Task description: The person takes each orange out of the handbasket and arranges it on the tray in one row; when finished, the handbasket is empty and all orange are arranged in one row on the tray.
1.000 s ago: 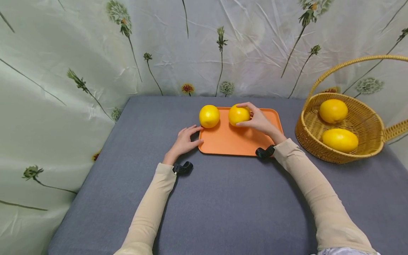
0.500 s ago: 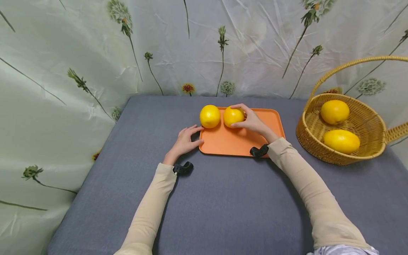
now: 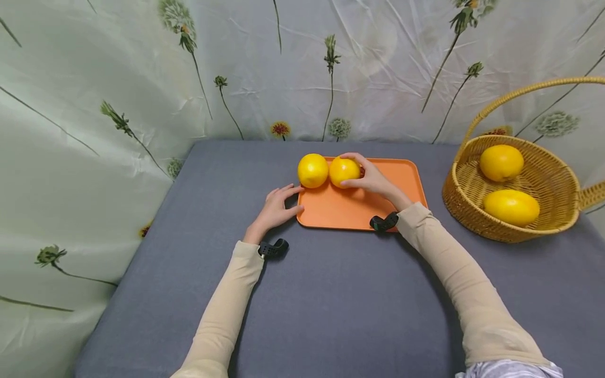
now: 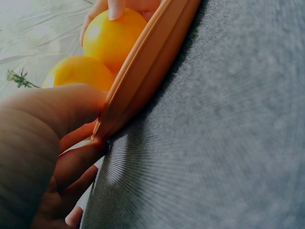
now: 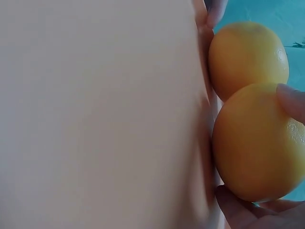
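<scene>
My right hand [image 3: 371,178] holds a plump yellow lemon [image 3: 343,172] between thumb and fingers over the back of an orange tray [image 3: 340,212]. A second lemon [image 3: 312,170] sits at the tray's back left corner, right beside the held one; in the right wrist view the held lemon [image 5: 257,148] overlaps the other lemon [image 5: 248,57]. My left hand [image 3: 276,209] is at the tray's left edge, thumb and fingers spread. In the left wrist view its thumb [image 4: 78,105] touches the tray's rim [image 4: 138,67], and part of its fingers is hidden behind the thumb.
A wicker basket [image 3: 472,220] with a tall handle stands to the right of the tray. Inside lie two more lemons, one at the back [image 3: 502,163] and one in front [image 3: 511,207]. A flower-patterned curtain [image 3: 264,68] hangs behind the grey tabletop [image 3: 340,299].
My right hand has moved left with its lemon, bringing it up beside the other one. The left hand stays at the tray's edge. The head view has shifted slightly.
</scene>
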Motion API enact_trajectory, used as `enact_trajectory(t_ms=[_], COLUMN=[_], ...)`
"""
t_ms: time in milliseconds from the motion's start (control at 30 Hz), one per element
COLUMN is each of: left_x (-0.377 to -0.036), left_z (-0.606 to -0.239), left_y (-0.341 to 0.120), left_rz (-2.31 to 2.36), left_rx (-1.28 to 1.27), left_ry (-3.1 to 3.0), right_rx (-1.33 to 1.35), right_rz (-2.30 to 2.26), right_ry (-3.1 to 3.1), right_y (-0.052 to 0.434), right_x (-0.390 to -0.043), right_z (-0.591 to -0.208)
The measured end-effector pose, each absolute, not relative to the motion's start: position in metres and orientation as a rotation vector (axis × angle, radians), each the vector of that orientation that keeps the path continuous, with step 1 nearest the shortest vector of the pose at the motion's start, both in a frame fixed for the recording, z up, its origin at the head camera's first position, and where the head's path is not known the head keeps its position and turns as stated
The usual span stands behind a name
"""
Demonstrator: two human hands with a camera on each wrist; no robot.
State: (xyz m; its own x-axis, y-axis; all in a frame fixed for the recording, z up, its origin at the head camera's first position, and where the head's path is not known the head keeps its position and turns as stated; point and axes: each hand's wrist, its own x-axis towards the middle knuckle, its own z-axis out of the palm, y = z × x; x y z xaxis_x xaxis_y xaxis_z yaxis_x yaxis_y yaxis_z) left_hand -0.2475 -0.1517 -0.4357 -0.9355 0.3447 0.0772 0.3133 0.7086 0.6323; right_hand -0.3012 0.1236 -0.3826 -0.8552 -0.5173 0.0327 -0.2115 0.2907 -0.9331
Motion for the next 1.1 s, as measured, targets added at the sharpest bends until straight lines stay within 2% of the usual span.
enact_trajectory(t_ms=[400,767,1100], left_x=[-0.243,-0.248,-0.247], left_z=[-0.436,-0.434,-0.435], left_y=[-0.151,-0.151,-0.153], left_rz=[1.046,1.067,1.073], left_rx=[0.547,0.554,0.557], left_ry=[2.852,2.85,2.847], right_rx=[-0.679,-0.638,-0.612], right_rz=[-1.542,-1.472,-1.445], right_ry=[2.306,2.347,2.356], right_y=[0.128,0.122,0.119], right_x=[-0.314,-0.306,-0.302], right_z=[-0.409,-0.379,-0.376])
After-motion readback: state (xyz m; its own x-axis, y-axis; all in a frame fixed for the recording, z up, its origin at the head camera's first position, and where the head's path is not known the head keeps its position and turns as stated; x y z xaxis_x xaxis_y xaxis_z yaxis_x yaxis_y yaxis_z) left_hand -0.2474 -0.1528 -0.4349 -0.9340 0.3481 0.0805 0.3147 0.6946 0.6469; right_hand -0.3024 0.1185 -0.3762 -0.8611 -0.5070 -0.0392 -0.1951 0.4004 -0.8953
